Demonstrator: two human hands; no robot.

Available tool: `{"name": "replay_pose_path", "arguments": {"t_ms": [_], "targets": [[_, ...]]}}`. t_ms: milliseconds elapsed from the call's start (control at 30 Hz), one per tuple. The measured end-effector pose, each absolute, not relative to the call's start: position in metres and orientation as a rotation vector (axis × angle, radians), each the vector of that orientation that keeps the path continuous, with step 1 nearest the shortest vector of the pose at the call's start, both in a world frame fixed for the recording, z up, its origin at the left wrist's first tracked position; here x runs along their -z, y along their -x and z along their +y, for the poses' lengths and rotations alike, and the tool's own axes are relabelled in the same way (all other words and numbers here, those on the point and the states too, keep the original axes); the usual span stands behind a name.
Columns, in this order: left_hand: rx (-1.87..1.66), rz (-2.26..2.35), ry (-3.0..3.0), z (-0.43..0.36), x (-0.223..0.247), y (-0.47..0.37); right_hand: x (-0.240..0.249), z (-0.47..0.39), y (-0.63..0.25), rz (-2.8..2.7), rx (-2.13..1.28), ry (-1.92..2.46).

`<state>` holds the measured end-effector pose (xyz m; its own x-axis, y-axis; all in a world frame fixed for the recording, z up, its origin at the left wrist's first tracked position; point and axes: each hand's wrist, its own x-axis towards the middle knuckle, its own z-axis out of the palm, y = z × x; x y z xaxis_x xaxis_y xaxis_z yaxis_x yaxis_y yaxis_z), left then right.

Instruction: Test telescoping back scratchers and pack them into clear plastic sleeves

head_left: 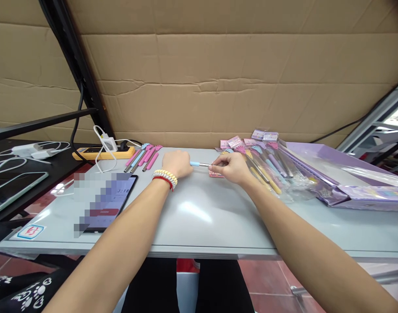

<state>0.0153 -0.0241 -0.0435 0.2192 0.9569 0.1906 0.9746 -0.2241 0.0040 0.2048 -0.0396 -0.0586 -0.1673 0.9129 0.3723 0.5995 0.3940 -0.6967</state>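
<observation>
My left hand [177,164], with bracelets at its wrist, is closed round the light blue handle of a back scratcher [199,164]. My right hand [234,167] pinches the thin metal rod of the same scratcher, which lies level between both hands just over the table. The far ends of the scratcher are hidden by my fingers. Below the right fingers lies a small pink printed card [215,173]. To the left is a row of loose back scratchers [149,157] with pink and blue hand-shaped heads. On the right, several bagged back scratchers [267,167] lie in a pile.
A purple box [326,178] with clear plastic stands at the right. On the left are a phone [110,204], partly pixelated, and a yellow power strip [102,153] with white cables. Cardboard [218,65] walls the back of the grey table [199,230].
</observation>
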Motion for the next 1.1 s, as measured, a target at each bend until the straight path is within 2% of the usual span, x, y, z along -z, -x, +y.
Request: {"name": "replay_pose_path", "arguments": {"t_ms": [267, 500, 600, 767, 1100], "targets": [[0.61, -1.617, 2.548, -0.021, 0.053, -0.012, 0.06, -0.029, -0.229, -1.61, -0.747, 1.303], [0.69, -1.629, 2.702, -0.024, 0.056, -0.014, 0.051, -0.031, -0.227, -1.121, -1.066, 0.801], [0.79, -1.532, 2.769, -0.028, 0.057, -0.022, 0.055, -0.032, -0.217, -1.148, -1.16, 0.753], [0.932, -1.367, 2.818, -0.031, 0.062, -0.032, 0.072, -0.03, -0.204, -1.387, -1.336, 0.909], [0.886, -1.439, 2.905, -0.028, 0.069, -0.031, 0.075, -0.029, -0.202, -1.376, -1.382, 0.984]]}}
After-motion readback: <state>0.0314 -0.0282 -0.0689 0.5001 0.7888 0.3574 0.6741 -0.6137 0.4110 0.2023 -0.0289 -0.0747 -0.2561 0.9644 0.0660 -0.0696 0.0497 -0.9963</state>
